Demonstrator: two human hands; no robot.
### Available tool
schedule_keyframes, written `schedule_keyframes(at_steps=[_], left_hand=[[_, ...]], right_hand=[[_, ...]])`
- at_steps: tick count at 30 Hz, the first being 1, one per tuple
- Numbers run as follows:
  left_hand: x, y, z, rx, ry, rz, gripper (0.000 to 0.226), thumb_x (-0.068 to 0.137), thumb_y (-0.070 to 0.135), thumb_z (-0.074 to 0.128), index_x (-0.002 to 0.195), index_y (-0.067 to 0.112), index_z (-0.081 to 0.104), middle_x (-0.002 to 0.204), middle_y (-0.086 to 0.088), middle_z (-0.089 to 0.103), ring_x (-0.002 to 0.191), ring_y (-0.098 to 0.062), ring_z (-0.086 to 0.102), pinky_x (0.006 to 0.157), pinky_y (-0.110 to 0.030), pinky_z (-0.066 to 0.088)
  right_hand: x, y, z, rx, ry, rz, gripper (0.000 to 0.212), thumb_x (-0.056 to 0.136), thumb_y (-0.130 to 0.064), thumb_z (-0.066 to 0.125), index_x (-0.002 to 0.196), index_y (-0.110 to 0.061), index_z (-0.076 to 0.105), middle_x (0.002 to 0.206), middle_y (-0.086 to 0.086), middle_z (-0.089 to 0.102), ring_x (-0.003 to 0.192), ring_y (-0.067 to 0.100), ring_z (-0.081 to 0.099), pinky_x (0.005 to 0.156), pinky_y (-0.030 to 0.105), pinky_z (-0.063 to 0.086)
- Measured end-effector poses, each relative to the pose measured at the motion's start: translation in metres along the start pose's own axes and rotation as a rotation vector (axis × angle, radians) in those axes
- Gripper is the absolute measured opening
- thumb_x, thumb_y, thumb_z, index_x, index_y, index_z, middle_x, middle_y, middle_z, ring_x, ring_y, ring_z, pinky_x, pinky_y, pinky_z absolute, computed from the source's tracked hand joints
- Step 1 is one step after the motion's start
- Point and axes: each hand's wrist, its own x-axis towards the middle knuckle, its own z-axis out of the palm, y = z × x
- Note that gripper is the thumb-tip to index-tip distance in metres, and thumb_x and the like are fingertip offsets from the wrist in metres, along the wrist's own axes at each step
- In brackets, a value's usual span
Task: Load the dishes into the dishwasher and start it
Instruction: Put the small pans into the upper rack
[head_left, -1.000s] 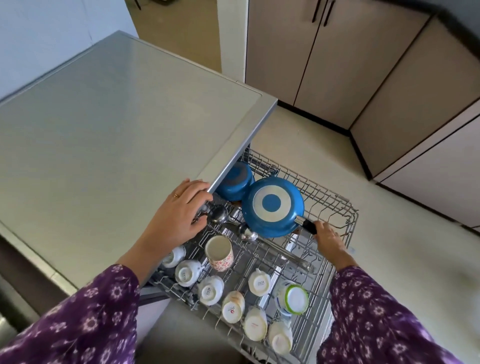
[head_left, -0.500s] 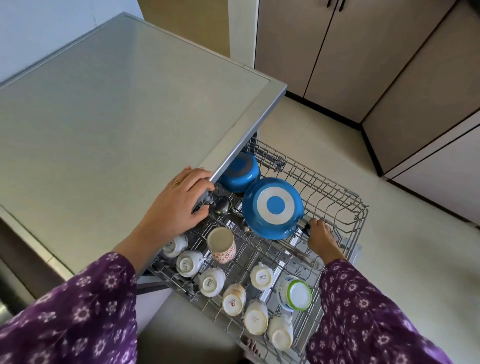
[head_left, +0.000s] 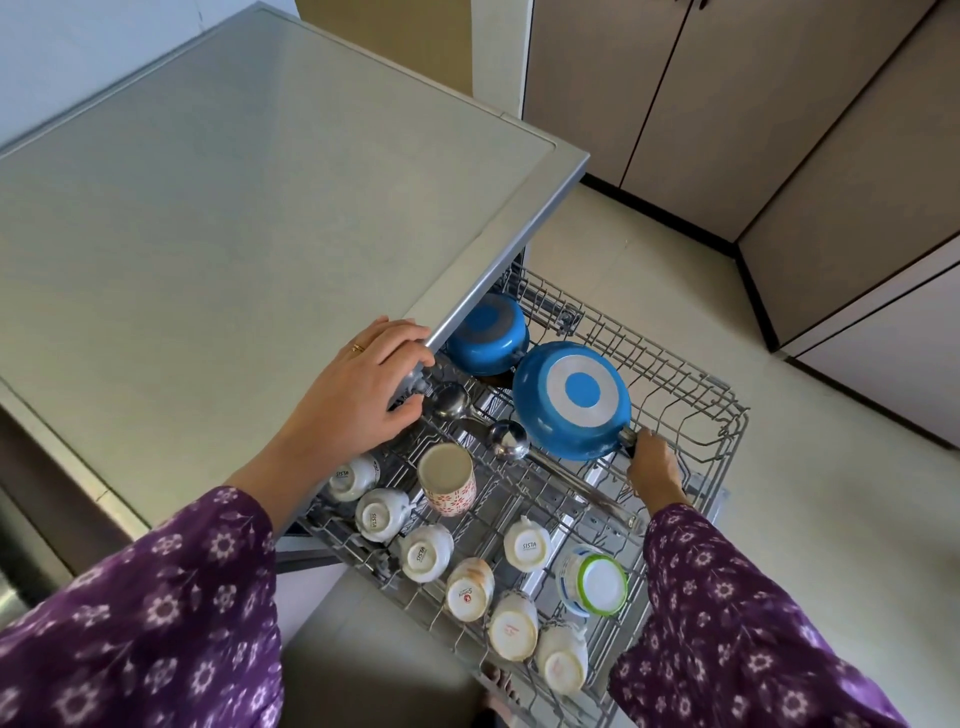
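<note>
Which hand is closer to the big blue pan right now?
Right. The right hand grips the handle of the big blue pan; the left hand holds the dishwasher top edge, apart, left of the pan.

Pan handle (head_left: 627, 438) mostly inside right hand (head_left: 652, 467)
</note>
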Motion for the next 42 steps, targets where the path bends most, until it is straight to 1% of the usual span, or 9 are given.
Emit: schedule_keyframes(at_steps=[5, 8, 14, 16, 22, 29, 33, 38, 42], left_hand=[[0.0, -0.001, 0.001, -0.004, 0.008, -0.001, 0.028, 0.079, 0.02, 0.062, 0.105, 0.009, 0.061, 0.124, -0.006, 0.055, 0.121, -0.022, 0.047, 0.11, -0.042, 0.035], [-0.001, -0.002, 0.002, -0.008, 0.008, -0.005, 0.028, 0.079, 0.02, 0.061, 0.104, 0.009, 0.061, 0.124, -0.005, 0.054, 0.121, -0.021, 0.047, 0.107, -0.042, 0.039], [-0.001, -0.001, 0.002, -0.01, 0.014, -0.005, 0.028, 0.08, 0.021, 0.06, 0.105, 0.009, 0.061, 0.124, -0.005, 0.054, 0.122, -0.02, 0.046, 0.107, -0.038, 0.037], [-0.001, -0.001, 0.001, -0.009, 0.02, -0.004, 0.028, 0.079, 0.02, 0.06, 0.105, 0.008, 0.061, 0.124, -0.005, 0.055, 0.122, -0.02, 0.046, 0.107, -0.036, 0.036], [-0.001, -0.001, -0.001, -0.035, 0.007, -0.012, 0.027, 0.08, 0.018, 0.062, 0.105, 0.009, 0.061, 0.125, -0.004, 0.053, 0.122, -0.02, 0.047, 0.107, -0.038, 0.038], [-0.002, 0.003, -0.006, -0.026, 0.012, -0.015, 0.027, 0.08, 0.017, 0.066, 0.106, 0.009, 0.061, 0.124, -0.005, 0.054, 0.12, -0.022, 0.049, 0.111, -0.042, 0.034], [-0.003, 0.006, -0.007, -0.003, 0.019, -0.029, 0.029, 0.079, 0.016, 0.069, 0.106, 0.01, 0.061, 0.122, -0.006, 0.056, 0.118, -0.023, 0.05, 0.105, -0.043, 0.041], [-0.009, 0.005, -0.007, -0.026, 0.048, -0.063, 0.028, 0.081, 0.021, 0.067, 0.107, 0.014, 0.059, 0.121, -0.001, 0.054, 0.117, -0.019, 0.05, 0.103, -0.038, 0.043], [-0.007, 0.0, -0.002, -0.051, 0.09, -0.055, 0.026, 0.081, 0.022, 0.065, 0.104, 0.014, 0.058, 0.117, -0.001, 0.056, 0.114, -0.018, 0.051, 0.104, -0.039, 0.042]], right_hand=[[-0.003, 0.004, 0.001, 0.0, 0.025, 0.036, 0.026, 0.089, 0.005, 0.049, 0.115, 0.0, 0.05, 0.106, 0.02, 0.06, 0.094, 0.036, 0.062, 0.068, 0.033, 0.041], [-0.006, 0.005, 0.003, -0.018, 0.062, 0.048, 0.029, 0.088, 0.004, 0.051, 0.117, 0.002, 0.045, 0.105, 0.021, 0.057, 0.091, 0.035, 0.062, 0.069, 0.036, 0.047], [-0.002, 0.01, 0.008, -0.001, 0.12, 0.059, 0.032, 0.088, 0.003, 0.054, 0.117, 0.0, 0.043, 0.096, 0.018, 0.061, 0.081, 0.032, 0.064, 0.056, 0.032, 0.042], [-0.002, 0.009, 0.009, 0.016, 0.108, 0.083, 0.031, 0.087, 0.002, 0.054, 0.117, 0.0, 0.043, 0.1, 0.019, 0.06, 0.086, 0.033, 0.063, 0.06, 0.034, 0.044], [-0.014, -0.002, 0.015, 0.042, 0.133, 0.165, 0.05, 0.085, -0.002, 0.055, 0.131, 0.003, 0.036, 0.126, 0.024, 0.045, 0.116, 0.038, 0.045, 0.091, 0.045, 0.049], [-0.051, -0.037, 0.008, 0.109, 0.16, -0.004, 0.043, 0.085, -0.003, 0.052, 0.127, 0.002, 0.043, 0.126, 0.019, 0.045, 0.116, 0.033, 0.044, 0.094, 0.041, 0.045], [-0.067, -0.067, 0.003, 0.175, 0.106, -0.153, 0.037, 0.087, -0.002, 0.049, 0.124, -0.002, 0.052, 0.123, 0.013, 0.048, 0.115, 0.027, 0.045, 0.098, 0.038, 0.045], [-0.073, -0.096, 0.016, 0.169, -0.037, -0.316, 0.019, 0.087, 0.001, 0.05, 0.101, -0.006, 0.062, 0.1, 0.01, 0.064, 0.083, 0.02, 0.062, 0.078, 0.029, 0.055], [-0.064, -0.116, 0.023, 0.099, -0.13, -0.339, 0.029, 0.086, 0.002, 0.057, 0.114, -0.007, 0.061, 0.101, 0.013, 0.066, 0.077, 0.021, 0.064, 0.076, 0.029, 0.056]])
